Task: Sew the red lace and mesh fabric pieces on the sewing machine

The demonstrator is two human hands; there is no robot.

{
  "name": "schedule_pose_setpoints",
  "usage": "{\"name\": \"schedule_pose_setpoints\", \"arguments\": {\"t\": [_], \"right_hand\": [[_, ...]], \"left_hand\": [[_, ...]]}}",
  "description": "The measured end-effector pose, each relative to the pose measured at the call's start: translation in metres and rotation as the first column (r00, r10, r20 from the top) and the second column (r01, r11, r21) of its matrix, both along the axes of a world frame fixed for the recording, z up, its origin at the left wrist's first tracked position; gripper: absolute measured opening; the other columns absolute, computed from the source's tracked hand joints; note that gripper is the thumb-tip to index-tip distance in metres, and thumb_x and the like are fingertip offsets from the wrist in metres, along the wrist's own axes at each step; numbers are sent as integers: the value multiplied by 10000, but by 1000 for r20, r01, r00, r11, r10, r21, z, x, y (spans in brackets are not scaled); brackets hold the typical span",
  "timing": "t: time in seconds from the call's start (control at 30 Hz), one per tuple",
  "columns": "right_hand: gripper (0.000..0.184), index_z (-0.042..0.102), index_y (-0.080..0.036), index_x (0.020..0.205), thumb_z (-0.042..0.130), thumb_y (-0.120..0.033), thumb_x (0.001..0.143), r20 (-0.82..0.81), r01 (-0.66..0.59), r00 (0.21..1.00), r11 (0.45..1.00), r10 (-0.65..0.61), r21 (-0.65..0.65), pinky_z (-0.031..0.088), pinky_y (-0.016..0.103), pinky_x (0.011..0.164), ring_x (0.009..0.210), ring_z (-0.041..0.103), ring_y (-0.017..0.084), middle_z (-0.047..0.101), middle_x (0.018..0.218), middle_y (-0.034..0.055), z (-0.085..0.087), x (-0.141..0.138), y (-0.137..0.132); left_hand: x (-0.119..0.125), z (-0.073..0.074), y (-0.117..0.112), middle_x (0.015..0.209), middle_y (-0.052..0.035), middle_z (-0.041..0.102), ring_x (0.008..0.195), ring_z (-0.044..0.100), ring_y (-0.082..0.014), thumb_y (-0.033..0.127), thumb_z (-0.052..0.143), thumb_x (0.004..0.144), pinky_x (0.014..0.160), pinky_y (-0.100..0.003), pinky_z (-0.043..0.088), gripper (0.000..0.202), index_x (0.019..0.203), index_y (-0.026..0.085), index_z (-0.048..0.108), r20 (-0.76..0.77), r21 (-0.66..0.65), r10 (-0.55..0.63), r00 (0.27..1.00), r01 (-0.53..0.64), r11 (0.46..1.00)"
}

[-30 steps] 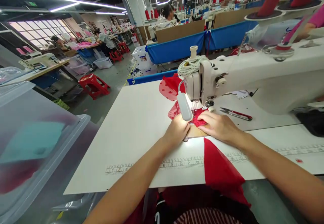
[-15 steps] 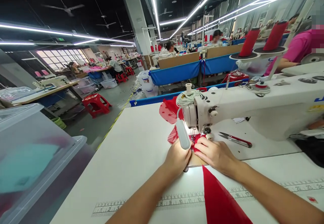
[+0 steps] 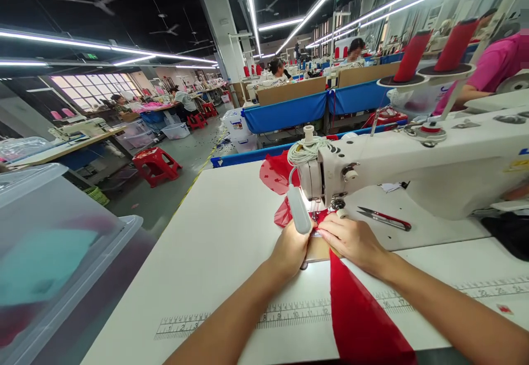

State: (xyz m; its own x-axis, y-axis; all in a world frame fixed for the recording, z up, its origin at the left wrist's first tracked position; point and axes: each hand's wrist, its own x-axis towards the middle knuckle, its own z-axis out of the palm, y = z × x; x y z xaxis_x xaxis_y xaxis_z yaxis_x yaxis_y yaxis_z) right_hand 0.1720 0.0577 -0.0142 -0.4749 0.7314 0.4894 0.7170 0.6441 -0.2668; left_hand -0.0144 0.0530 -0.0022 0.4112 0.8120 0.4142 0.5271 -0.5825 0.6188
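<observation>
A white sewing machine [image 3: 384, 153] stands on the table, its needle area lit by a small grey lamp [image 3: 300, 211]. My left hand [image 3: 289, 252] is just left of the needle, closed on the red fabric; the lamp hides part of its fingers. My right hand [image 3: 351, 238] is closed with fingertips pinching the same fabric right beside the presser foot. A long strip of red fabric [image 3: 359, 310] trails from under my right hand toward the front edge. Sheer red fabric [image 3: 275, 175] lies bunched behind and left of the needle.
Thread snips [image 3: 384, 219] lie right of my right hand. A printed ruler [image 3: 285, 316] runs along the table front. Two red thread cones [image 3: 413, 56] stand above the machine. A clear plastic bin [image 3: 66, 255] is at the left, with a red stool [image 3: 157, 165] beyond it.
The view has tilted slightly downward. The trailing red fabric has slid a little toward the needle. Both hands stay close to the presser foot, with the fingertips slightly nearer together.
</observation>
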Motion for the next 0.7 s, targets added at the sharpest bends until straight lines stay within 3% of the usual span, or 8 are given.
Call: {"name": "schedule_pose_setpoints", "arguments": {"t": [0.13, 0.27, 0.43, 0.7], "right_hand": [[321, 687, -206, 864, 408, -316, 978, 14, 8, 1000, 1000, -8, -1, 382, 250, 557, 685, 606, 133, 683, 851, 34, -1, 1, 0], [329, 687, -185, 907, 409, -345, 983, 52, 16, 999, 1000, -16, 2, 377, 250, 557, 711, 611, 141, 693, 872, 49, -1, 3, 1], [335, 680, -162, 943, 425, -375, 979, 103, 2, 995, 999, -6, 39, 354, 255, 531, 698, 608, 145, 692, 873, 57, -3, 6, 2], [328, 661, -160, 1002, 444, -404, 968, 124, 7, 992, 1000, -10, 24, 343, 262, 515, 689, 598, 148, 688, 896, 60, -4, 7, 2]], "left_hand": [[-2, -9, 4, 876, -57, 600, 811, 552, -173, 58, 368, 874, 745, -319, 501, 237, 894, 158, 581, -63, 116, 0, 998, 7, 993], [-1, -17, 6, 945, -68, 618, 893, 575, -191, 98, 464, 879, 829, -348, 497, 144, 936, 156, 583, -73, 98, 26, 997, -19, 995], [0, -19, 6, 924, -53, 618, 894, 586, -194, 149, 521, 882, 820, -351, 499, 72, 911, 163, 585, -55, 109, 86, 995, -80, 991], [1, -22, 7, 946, -52, 634, 869, 593, -177, 167, 533, 891, 803, -342, 505, 152, 1001, 169, 638, -18, 130, 56, 998, -53, 990]]}}
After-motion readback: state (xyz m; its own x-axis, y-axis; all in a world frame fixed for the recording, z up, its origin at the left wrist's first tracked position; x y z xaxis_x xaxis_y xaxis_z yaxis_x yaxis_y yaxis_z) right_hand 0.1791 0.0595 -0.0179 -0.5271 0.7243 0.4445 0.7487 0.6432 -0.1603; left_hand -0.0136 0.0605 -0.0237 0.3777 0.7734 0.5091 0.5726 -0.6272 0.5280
